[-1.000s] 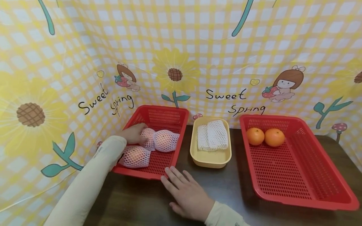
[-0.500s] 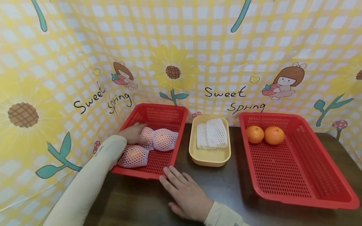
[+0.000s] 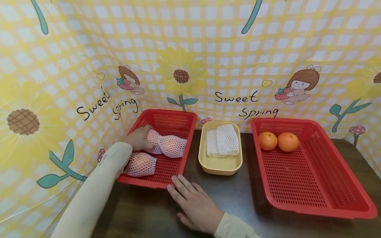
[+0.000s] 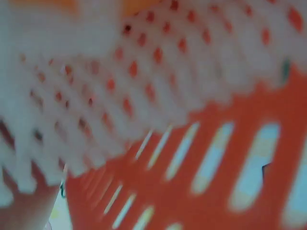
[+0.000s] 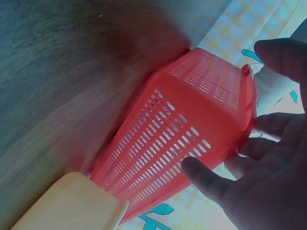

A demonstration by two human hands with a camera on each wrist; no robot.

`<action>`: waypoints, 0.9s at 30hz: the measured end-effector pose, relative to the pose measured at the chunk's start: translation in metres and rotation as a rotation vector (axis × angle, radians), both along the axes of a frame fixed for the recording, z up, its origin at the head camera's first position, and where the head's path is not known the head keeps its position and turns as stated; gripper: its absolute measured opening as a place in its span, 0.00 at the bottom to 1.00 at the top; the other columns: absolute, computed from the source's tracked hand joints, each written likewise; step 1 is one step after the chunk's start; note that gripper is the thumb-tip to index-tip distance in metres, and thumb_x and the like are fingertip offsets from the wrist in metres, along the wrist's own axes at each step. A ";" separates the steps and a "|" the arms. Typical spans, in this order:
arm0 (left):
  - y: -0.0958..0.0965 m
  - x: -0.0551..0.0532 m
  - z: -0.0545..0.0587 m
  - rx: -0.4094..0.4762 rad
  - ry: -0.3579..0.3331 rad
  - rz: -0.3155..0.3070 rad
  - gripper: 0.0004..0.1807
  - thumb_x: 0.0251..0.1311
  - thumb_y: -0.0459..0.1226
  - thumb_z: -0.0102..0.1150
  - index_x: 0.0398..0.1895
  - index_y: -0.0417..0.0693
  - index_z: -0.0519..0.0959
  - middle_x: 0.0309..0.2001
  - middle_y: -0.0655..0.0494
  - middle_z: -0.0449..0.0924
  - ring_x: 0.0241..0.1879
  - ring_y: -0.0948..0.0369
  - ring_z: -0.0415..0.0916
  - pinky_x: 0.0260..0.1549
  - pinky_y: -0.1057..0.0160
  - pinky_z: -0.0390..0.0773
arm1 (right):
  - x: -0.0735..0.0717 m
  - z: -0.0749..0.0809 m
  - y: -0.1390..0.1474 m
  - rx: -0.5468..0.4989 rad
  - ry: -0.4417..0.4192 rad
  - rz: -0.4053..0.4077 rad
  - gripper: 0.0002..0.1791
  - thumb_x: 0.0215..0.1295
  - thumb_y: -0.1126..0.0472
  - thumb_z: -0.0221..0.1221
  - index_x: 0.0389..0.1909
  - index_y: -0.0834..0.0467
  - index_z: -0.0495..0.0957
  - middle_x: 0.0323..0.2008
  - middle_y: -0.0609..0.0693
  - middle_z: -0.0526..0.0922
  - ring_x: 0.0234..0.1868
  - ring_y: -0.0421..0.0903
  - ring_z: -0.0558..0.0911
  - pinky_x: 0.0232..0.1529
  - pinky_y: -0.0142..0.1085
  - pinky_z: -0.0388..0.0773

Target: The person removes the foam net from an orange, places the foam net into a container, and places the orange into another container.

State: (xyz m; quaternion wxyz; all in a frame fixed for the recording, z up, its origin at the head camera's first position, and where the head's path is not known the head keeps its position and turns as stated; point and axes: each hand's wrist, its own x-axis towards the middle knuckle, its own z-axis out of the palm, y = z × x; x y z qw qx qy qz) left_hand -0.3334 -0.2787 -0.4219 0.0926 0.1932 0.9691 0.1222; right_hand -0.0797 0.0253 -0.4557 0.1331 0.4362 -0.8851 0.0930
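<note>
In the head view, my left hand (image 3: 138,138) reaches over the left side of a red basket (image 3: 154,182) and grips an orange in a white foam net (image 3: 153,140). A second netted orange (image 3: 174,146) lies right against it; a third netted orange (image 3: 142,164) sits nearer the front. The foam net (image 4: 158,76) fills the upper left wrist view, blurred, above the slotted basket wall. My right hand (image 3: 196,205) is spread, palm down, its fingertips at the basket's front right corner; the right wrist view shows its fingers along the basket's outer wall.
A yellow tray (image 3: 221,164) with folded white foam nets (image 3: 222,140) stands in the middle. Farther right is a larger red basket (image 3: 318,211) with two bare oranges (image 3: 288,142) at its back left. A checked cloth (image 3: 208,43) hangs behind the dark table (image 3: 232,198).
My left hand has shifted slightly up and back with the netted orange, which tips a little against its neighbour. My right hand stays in place, and the head view has shifted slightly.
</note>
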 end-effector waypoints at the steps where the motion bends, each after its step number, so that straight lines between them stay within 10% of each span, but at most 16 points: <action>1: 0.001 0.001 0.004 -0.007 0.018 0.004 0.48 0.50 0.52 0.70 0.69 0.40 0.60 0.60 0.34 0.70 0.60 0.40 0.70 0.57 0.40 0.70 | 0.000 0.000 0.000 -0.002 -0.001 -0.002 0.49 0.62 0.44 0.68 0.78 0.56 0.56 0.79 0.58 0.50 0.78 0.53 0.51 0.61 0.49 0.71; 11: -0.002 0.007 0.044 -0.010 0.128 0.023 0.49 0.50 0.48 0.70 0.74 0.44 0.58 0.64 0.31 0.64 0.62 0.36 0.64 0.56 0.36 0.68 | 0.002 0.000 0.000 -0.017 -0.006 -0.006 0.49 0.62 0.44 0.67 0.79 0.56 0.55 0.79 0.57 0.51 0.78 0.53 0.51 0.62 0.49 0.70; 27: 0.009 0.033 0.081 0.346 0.212 0.049 0.55 0.54 0.52 0.74 0.79 0.51 0.51 0.74 0.40 0.57 0.70 0.41 0.58 0.65 0.37 0.58 | 0.002 0.003 -0.001 -0.011 -0.015 -0.003 0.50 0.61 0.44 0.68 0.78 0.56 0.56 0.78 0.57 0.52 0.77 0.54 0.53 0.62 0.49 0.70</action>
